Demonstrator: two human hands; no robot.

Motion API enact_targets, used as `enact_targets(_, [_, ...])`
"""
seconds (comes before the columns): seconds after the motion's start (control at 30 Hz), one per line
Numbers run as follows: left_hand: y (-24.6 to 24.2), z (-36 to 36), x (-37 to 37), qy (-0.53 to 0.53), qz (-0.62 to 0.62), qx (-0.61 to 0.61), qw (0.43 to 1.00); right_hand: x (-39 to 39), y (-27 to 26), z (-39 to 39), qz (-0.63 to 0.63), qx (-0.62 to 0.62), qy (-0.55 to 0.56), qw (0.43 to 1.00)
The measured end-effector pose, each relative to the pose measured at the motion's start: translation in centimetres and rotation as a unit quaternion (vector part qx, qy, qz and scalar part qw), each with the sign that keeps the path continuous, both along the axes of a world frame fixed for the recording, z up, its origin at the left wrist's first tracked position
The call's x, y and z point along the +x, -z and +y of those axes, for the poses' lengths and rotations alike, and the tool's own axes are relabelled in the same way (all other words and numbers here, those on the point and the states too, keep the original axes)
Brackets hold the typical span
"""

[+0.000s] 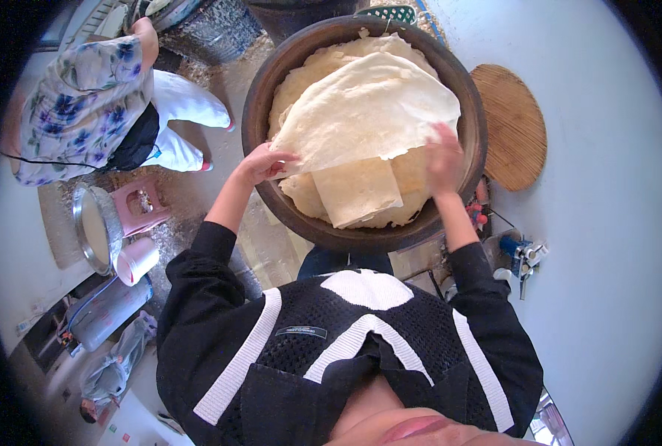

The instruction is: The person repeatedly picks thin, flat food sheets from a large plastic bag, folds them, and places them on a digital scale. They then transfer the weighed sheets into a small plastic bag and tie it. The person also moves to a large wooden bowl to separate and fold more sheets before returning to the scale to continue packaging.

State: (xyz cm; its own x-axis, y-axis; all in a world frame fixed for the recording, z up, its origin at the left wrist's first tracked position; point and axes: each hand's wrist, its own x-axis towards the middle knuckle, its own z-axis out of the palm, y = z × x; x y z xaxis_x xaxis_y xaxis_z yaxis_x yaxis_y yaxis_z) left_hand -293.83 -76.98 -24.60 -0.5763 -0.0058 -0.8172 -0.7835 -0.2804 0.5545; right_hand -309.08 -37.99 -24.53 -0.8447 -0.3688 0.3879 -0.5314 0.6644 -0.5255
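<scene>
A large, thin sheet of flatbread (364, 111) spans the upper part of a round brown basin (256, 111). My left hand (266, 163) grips its left corner between thumb and fingers, over the basin's rim. My right hand (444, 161), blurred, is at the sheet's lower right edge; whether its fingers are closed on it does not show. Below the raised sheet lies a folded rectangular piece of flatbread (358, 192), partly covered by it. More flatbread (303, 198) is piled under both and fills much of the basin.
A round wooden board (509, 128) stands right of the basin. At left, a person in a floral top (85, 106) is beside a dark drum (214, 28). Nearer are a pink stool (138, 206), a metal bowl (94, 228), a white bucket (137, 261) and a gas cylinder (108, 312).
</scene>
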Motion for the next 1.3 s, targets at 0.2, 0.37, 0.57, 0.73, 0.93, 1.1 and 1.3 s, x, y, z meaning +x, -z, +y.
enact_targets(0.2, [1.4,1.2,4.5,-0.156,-0.03,0.007,0.987,4.1,6.9,-7.5,-0.093,0.32,-0.07,0.94])
enact_targets(0.37, [1.5,2.5,6.5,-0.191,-0.016,-0.092,0.977,5.6,6.3,-10.6,-0.241,0.319,-0.094,0.912])
enact_targets(0.57, [-2.4,3.0,7.1,-0.164,-0.019,-0.054,0.985,10.8,3.3,-15.4,-0.036,0.173,-0.281,0.943])
enact_targets(0.73, [-4.2,0.3,1.0,0.173,0.301,-0.594,0.726,13.2,4.3,-16.1,-0.076,0.106,-0.221,0.967])
enact_targets(0.93, [4.2,-0.2,-14.5,0.418,0.202,-0.125,0.877,12.2,5.9,-14.4,-0.244,-0.005,-0.217,0.945])
enact_targets(1.1, [6.5,-2.1,-19.1,0.563,0.12,-0.057,0.816,10.9,7.3,-12.6,-0.491,-0.299,-0.067,0.816])
enact_targets(1.3, [2.3,-2.5,-18.8,0.016,0.344,-0.44,0.829,7.7,8.2,-11.6,-0.701,-0.569,0.183,0.389])
